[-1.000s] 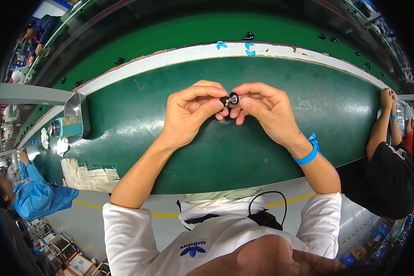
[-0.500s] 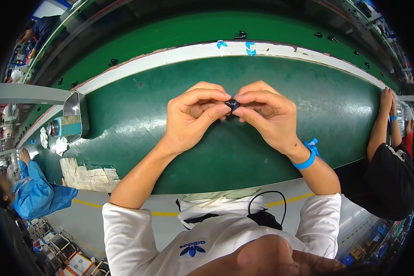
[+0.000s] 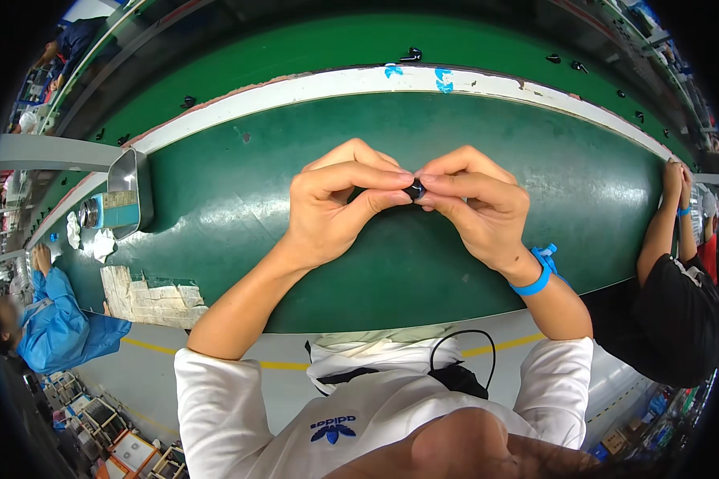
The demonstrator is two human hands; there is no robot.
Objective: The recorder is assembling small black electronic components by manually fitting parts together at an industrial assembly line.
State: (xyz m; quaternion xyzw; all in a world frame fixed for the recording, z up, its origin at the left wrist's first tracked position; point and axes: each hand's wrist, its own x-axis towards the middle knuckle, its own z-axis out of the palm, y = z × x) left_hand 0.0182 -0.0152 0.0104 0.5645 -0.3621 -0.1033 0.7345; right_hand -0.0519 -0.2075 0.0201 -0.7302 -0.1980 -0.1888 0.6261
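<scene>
While your left hand (image 3: 315, 214) and right hand (image 3: 495, 217) jointly pinch a small black piece (image 3: 415, 190), its long axis and pointing direction unclear behind the grip, visible surface glossy, rounded

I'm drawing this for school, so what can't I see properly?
Head view: the small black piece, partly covered by the fingers of the left hand and right hand.
Head view: the loose black pieces on the green strip beyond, too small for detail.
Head view: the co-worker in black, cut off by the dark right rim.
</scene>
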